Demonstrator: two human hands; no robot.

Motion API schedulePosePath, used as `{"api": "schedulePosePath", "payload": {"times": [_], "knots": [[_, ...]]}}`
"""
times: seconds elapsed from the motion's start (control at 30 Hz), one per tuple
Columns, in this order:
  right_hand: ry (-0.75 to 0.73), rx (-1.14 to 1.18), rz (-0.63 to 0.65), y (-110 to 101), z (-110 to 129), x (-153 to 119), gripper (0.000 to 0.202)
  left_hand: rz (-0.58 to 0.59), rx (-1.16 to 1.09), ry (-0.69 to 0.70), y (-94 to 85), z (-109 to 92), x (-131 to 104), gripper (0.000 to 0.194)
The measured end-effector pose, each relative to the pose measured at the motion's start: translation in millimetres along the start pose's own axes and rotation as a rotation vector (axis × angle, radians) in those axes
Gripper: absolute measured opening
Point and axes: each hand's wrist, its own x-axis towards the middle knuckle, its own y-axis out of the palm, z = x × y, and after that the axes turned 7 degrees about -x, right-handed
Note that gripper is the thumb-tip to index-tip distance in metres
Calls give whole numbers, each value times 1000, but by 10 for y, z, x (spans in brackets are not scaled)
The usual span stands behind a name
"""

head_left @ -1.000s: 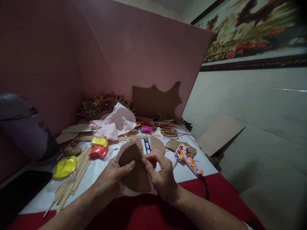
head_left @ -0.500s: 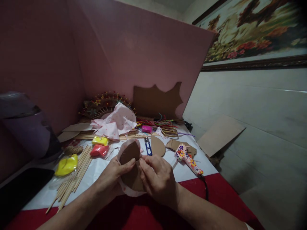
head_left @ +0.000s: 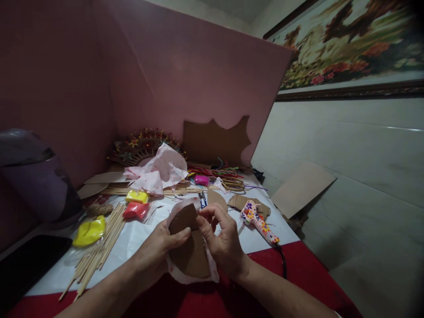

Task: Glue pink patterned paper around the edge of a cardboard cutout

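Note:
My left hand (head_left: 168,243) is closed on a brown cardboard piece (head_left: 190,251) with a rounded left side and a crease across it, thumb on top. White fabric with pink spots (head_left: 185,279) lies beneath the cardboard and sticks out around its edge. My right hand (head_left: 220,236) is at the right edge, thumb and forefinger brought together in a pinch; what they hold is too small to make out. Just beyond are blue thread snips (head_left: 202,200) and another rounded cardboard piece (head_left: 217,198), both partly hidden.
A flowered glue gun (head_left: 260,223) lies right, near torn cardboard (head_left: 238,202). Wooden sticks (head_left: 102,247), yellow clay (head_left: 89,231), a red clay packet (head_left: 135,210) and a black phone-like slab (head_left: 36,265) are left. Behind are spotted cloth (head_left: 162,170) and scissors (head_left: 232,183).
The cardboard and fabric have come lower and nearer to me, showing more of their lower right part. My right hand's fingers have lifted and spread slightly from the cardboard's edge.

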Motion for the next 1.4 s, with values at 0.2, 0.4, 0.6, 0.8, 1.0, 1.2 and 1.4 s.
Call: {"api": "schedulePosePath", "payload": {"times": [0.2,0.4,0.6,0.8,1.0,1.2,1.4], "knots": [[138,117,-1,11,-17,24,15,48,10,3,16,13,-16,38],[-44,115,-68,36,-41,23,8,81,63,52,-79,63,8,41],[-211,-60,-86,40,-61,0,6,49,61,31,-84,89,25,42],[-385,-258,-72,57,-104,-4,14,-12,27,61,-42,88,22,51],[-547,-458,-65,51,-121,-28,25,2,-8,60,-31,88,22,52],[-557,-409,-10,76,-48,-63,32,16,-26,70,-25,62,20,48],[-237,-94,-193,-13,-6,-24,18,17,-56,43,13,-12,-10,49]]}}
